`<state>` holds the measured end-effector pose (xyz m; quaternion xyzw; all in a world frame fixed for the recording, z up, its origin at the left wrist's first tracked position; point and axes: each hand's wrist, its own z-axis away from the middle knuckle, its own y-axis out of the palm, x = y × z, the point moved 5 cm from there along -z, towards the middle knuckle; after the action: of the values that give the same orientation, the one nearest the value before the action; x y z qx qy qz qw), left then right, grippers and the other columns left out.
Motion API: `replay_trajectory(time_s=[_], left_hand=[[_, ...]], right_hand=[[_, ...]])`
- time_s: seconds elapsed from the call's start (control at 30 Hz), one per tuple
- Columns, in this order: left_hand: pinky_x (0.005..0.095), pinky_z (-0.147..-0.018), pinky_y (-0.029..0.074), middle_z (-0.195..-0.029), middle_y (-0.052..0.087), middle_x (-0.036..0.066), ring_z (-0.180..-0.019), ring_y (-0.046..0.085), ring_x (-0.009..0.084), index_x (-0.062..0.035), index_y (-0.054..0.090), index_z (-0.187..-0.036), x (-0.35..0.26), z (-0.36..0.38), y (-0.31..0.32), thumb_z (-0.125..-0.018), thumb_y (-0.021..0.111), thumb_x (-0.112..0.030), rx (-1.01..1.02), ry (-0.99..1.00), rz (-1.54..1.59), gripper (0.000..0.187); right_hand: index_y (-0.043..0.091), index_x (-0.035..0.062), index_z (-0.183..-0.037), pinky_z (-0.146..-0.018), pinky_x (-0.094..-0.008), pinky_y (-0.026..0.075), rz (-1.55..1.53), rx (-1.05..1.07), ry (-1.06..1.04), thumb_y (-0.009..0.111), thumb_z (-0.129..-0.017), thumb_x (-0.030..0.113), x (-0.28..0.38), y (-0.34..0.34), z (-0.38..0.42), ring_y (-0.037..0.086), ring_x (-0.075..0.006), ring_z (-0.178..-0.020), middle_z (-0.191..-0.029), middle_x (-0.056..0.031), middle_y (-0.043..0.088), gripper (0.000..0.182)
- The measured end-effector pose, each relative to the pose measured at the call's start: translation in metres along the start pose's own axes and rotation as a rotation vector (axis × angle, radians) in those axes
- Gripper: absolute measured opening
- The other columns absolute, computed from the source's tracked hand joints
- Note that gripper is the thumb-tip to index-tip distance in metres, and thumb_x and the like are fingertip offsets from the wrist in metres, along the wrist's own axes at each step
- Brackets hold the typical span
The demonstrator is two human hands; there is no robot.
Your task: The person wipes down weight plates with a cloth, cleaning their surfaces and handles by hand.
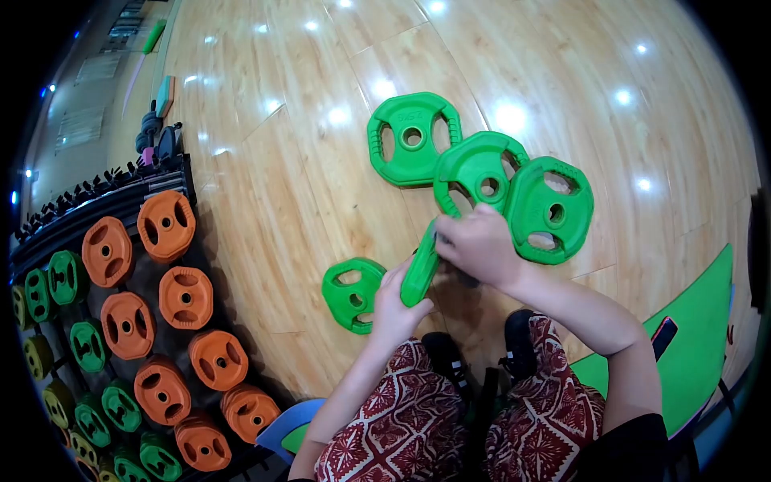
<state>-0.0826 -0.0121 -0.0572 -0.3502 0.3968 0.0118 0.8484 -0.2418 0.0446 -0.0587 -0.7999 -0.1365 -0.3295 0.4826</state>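
Note:
Between my two hands a green weight plate [421, 269] is held up on edge, seen almost side-on. My left hand [397, 301] is closed around its near, lower end. At the upper end, the fingers of my right hand [474, 241] are closed on the rim. On the floor past my hands lie three green plates: a far plate [401, 169], a middle plate [462, 161] and a right-hand plate [526, 210], the middle one touching or overlapping its neighbours. Left of my left hand, another green plate [336, 291] lies flat, partly hidden behind that hand.
A rack on the left carries orange weight plates [185, 298], green plates [88, 345] and yellow ones. Dumbbells [150, 128] stand beyond it. On the right lies a green mat [691, 321] with a dark phone-like object [663, 337]. My shoes [520, 341] are on the wooden floor [281, 161].

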Motion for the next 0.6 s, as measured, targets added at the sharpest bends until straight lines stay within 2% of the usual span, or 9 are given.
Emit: replay_trajectory(time_s=[0.03,0.1,0.27,0.33,0.43,0.5,0.57,0.6], left_hand=[[0.0321,-0.089,0.040,-0.110,0.052,0.017,-0.101,0.053,0.0257,0.0011,0.047,-0.120,-0.002,0.000,-0.001,-0.056,0.064,-0.010,-0.001,-0.002,0.000,0.067],[0.0375,-0.094,0.036,-0.114,0.053,0.018,-0.108,0.048,0.0321,0.0005,0.049,-0.119,-0.005,0.000,0.000,-0.055,0.065,-0.011,0.018,-0.058,0.058,0.067],[0.0375,-0.093,0.037,-0.114,0.053,0.018,-0.107,0.048,0.0323,0.0003,0.048,-0.120,-0.002,0.000,0.004,-0.055,0.065,-0.010,0.033,-0.089,0.067,0.067],[0.0376,-0.093,0.038,-0.114,0.053,0.018,-0.106,0.048,0.0324,0.0003,0.048,-0.120,-0.004,-0.001,0.003,-0.055,0.065,-0.009,0.032,-0.102,0.070,0.068],[0.0375,-0.092,0.038,-0.113,0.053,0.018,-0.105,0.049,0.0324,0.0005,0.047,-0.120,-0.008,-0.005,0.000,-0.055,0.065,-0.008,0.035,-0.089,0.041,0.068],[0.0373,-0.092,0.038,-0.113,0.053,0.018,-0.105,0.049,0.0325,0.0008,0.047,-0.120,-0.007,-0.005,0.000,-0.055,0.066,-0.007,0.042,-0.073,0.034,0.068],[0.0374,-0.092,0.038,-0.113,0.053,0.018,-0.105,0.049,0.0324,0.0008,0.047,-0.120,-0.007,-0.005,0.001,-0.055,0.066,-0.007,0.040,-0.063,0.033,0.068],[0.0374,-0.092,0.038,-0.113,0.053,0.018,-0.105,0.049,0.0323,0.0009,0.047,-0.120,-0.007,-0.004,0.001,-0.055,0.066,-0.007,0.036,-0.050,0.030,0.068]], right_hand=[[0.050,0.0124,-0.069,-0.053,-0.0320,0.036,-0.001,0.001,0.000,0.061,-0.067,0.018,0.002,0.000,-0.001,0.054,-0.0198,-0.047,-0.049,-0.0027,0.050,0.013],[0.050,0.0125,-0.068,-0.053,-0.0318,0.037,0.002,0.047,0.014,0.061,-0.068,0.019,0.006,0.000,0.001,0.054,-0.0208,-0.047,-0.050,-0.0039,0.051,0.012],[0.050,0.0114,-0.069,-0.052,-0.0337,0.038,-0.114,0.178,-0.003,0.061,-0.068,0.019,0.012,0.003,0.006,0.054,-0.0231,-0.047,-0.050,-0.0062,0.052,0.013],[0.053,0.0124,-0.072,-0.053,-0.0362,0.039,-0.088,0.117,0.148,0.061,-0.069,0.022,-0.007,0.004,0.001,0.052,-0.0260,-0.050,-0.054,-0.0066,0.054,0.013],[0.053,0.0121,-0.072,-0.053,-0.0362,0.039,-0.063,0.158,0.178,0.062,-0.070,0.023,-0.007,0.005,-0.002,0.053,-0.0258,-0.051,-0.055,-0.0065,0.054,0.014],[0.053,0.0119,-0.071,-0.053,-0.0363,0.039,-0.126,0.118,0.141,0.062,-0.070,0.023,0.005,0.005,0.005,0.053,-0.0259,-0.052,-0.055,-0.0064,0.054,0.015],[0.052,0.0123,-0.071,-0.054,-0.0363,0.039,-0.240,0.220,0.064,0.062,-0.070,0.023,0.019,0.005,0.010,0.053,-0.0258,-0.052,-0.055,-0.0065,0.054,0.015],[0.053,0.0118,-0.075,-0.051,-0.0376,0.040,-0.212,0.211,0.060,0.059,-0.073,0.026,0.016,0.003,0.010,0.054,-0.0294,-0.051,-0.054,-0.0090,0.053,0.015]])
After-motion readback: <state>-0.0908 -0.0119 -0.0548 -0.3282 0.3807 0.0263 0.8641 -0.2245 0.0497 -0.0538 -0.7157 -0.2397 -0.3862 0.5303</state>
